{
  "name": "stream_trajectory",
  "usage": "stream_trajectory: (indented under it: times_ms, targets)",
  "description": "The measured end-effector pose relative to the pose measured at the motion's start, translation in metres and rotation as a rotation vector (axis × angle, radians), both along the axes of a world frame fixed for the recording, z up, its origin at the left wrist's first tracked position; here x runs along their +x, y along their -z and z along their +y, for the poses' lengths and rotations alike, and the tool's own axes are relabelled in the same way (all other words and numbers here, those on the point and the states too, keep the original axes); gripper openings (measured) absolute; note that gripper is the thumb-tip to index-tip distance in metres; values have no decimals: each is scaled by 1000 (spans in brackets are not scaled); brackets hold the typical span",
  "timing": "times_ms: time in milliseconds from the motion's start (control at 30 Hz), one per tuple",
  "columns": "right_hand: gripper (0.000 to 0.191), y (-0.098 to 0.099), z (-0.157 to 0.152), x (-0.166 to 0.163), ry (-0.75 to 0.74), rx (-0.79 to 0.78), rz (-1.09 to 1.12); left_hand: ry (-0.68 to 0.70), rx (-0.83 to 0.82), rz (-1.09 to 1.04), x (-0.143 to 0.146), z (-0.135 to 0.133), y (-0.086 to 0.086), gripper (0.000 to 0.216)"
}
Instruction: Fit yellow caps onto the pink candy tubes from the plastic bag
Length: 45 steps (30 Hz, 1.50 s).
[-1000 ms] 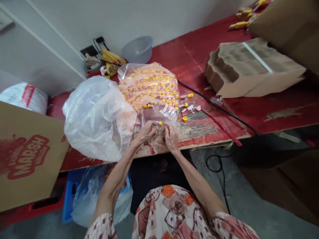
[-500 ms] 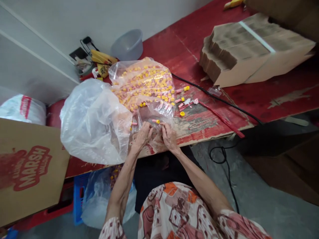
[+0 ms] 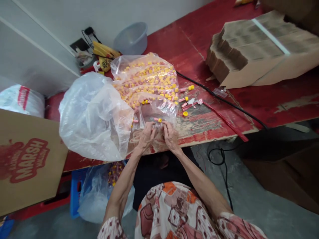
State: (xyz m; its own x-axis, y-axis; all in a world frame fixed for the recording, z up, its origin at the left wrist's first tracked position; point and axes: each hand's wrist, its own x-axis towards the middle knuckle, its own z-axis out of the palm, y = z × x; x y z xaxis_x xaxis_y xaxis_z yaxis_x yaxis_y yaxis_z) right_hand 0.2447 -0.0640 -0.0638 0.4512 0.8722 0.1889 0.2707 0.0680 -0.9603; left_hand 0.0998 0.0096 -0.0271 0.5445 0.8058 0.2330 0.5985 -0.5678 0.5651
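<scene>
Red tabletop (image 3: 274,99) fills the view, a strapped cardboard stack (image 3: 256,46) sitting toward its far right. A puffed clear bag (image 3: 92,116) bulges over the near edge at left, touching a flatter bag of yellow-and-pink pieces (image 3: 149,79). At the near edge, left hand (image 3: 146,137) and right hand (image 3: 170,136) meet, fingers drawn narrow, tips at a small pink piece with a yellow cap (image 3: 157,119). Whether they grip the piece or just the film can't be told.
</scene>
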Motion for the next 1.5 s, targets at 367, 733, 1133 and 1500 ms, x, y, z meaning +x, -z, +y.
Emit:
stream_trajectory:
  times_ms: [367,733,1133,1500]
  targets:
    - [42,0,-2,2,2,1,-49,-117,-89,-89,3,-7,3,34]
    - [44,4,-2,4,2,-20,-99,-119,12,-104,-5,-19,12,31]
    - [35,8,9,3,54,104,-357,-305,156,-234,1,-31,17,20]
    - [40,16,44,10,-87,16,-447,-265,271,-274,5,-33,21,19]
